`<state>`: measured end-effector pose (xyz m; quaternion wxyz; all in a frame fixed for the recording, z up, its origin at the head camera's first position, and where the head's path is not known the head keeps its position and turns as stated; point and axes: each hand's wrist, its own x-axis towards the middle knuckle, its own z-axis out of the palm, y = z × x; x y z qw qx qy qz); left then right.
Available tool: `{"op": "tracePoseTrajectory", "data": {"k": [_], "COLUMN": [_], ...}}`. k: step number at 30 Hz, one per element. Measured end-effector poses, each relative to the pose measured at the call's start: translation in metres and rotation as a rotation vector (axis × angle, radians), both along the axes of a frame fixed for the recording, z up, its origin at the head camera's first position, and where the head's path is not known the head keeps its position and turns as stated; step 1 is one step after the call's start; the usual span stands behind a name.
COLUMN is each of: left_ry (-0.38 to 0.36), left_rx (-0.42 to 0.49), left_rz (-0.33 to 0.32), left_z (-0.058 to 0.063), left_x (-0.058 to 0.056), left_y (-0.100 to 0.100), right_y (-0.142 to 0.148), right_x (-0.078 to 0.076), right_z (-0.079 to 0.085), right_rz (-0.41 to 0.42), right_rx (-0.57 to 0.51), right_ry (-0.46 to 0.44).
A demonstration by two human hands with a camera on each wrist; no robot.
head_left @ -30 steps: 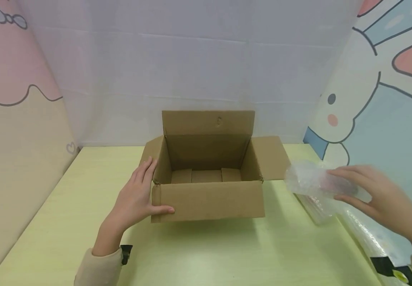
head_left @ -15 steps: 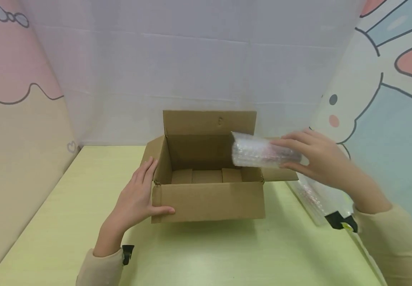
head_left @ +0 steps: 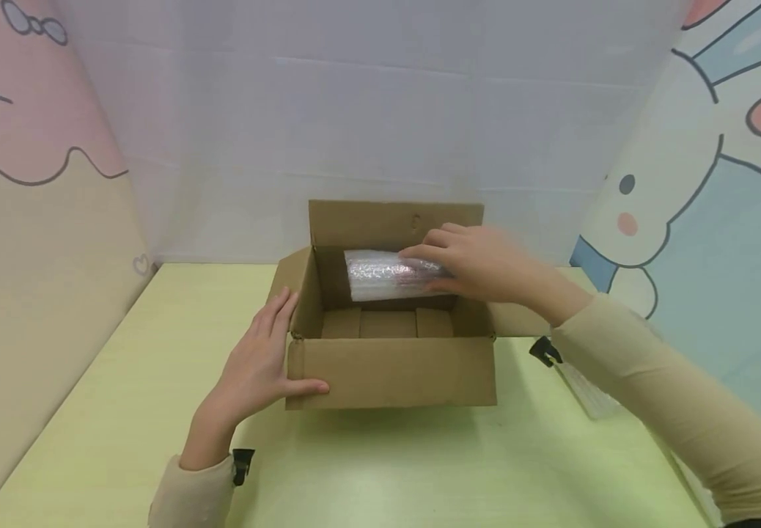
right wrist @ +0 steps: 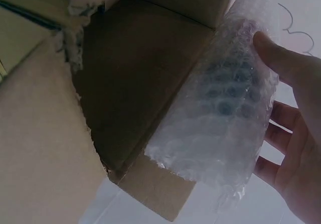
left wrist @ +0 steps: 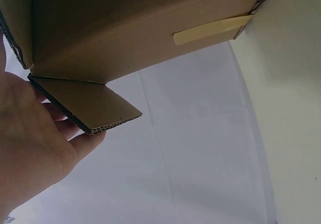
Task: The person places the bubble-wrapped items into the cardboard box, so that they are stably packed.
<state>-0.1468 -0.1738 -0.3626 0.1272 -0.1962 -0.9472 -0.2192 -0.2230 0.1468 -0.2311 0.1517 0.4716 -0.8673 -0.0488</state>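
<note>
Wrapped roll (head_left: 380, 277) farther left, between fingers (right wrist: 287, 115)

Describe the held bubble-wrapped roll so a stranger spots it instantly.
Find the open brown cardboard box. The bubble-wrapped roll is at its opening, gripped by the right hand, unlike the clear plastic lying right of the box.

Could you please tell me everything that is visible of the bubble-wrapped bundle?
The bubble-wrapped bundle is roughly cylindrical, in clear, shiny, plastic-looking wrap with raised bubbles. Pinkish and dark patches show through, too unclear to identify. In the head view it lies nearly level, sideways, at the opening of the cardboard box. The right hand grips one end; box contact is unclear.
</note>
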Motion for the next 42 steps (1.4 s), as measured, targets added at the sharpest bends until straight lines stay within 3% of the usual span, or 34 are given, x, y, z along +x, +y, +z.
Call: {"op": "tracePoseTrajectory", "data": {"k": [5, 16, 21, 31, 42], "left_ry": [0.01, 0.032, 0.041, 0.043, 0.027], "left_rx": [-0.002, -0.006, -0.02, -0.054, -0.069], "left_rz": [0.004, -0.007, -0.007, -0.009, -0.008], "left_z": [0.0, 0.001, 0.0, 0.003, 0.007], "left_x": [0.001, 0.001, 0.003, 0.004, 0.012], "left_y": [-0.001, 0.0, -0.001, 0.001, 0.004], "right_y": [-0.025, -0.058, -0.069, -0.087, -0.093], "right_x": [-0.012, -0.031, -0.035, -0.044, -0.053], "right_z": [-0.002, -0.027, -0.036, -0.061, -0.078], "right_rz": [-0.025, 0.116, 0.128, 0.112, 0.115], "right_rx": [0.168, 0.434, 0.513, 0.669, 0.717], "right_ry": [0.003, 0.176, 0.207, 0.183, 0.198]}}
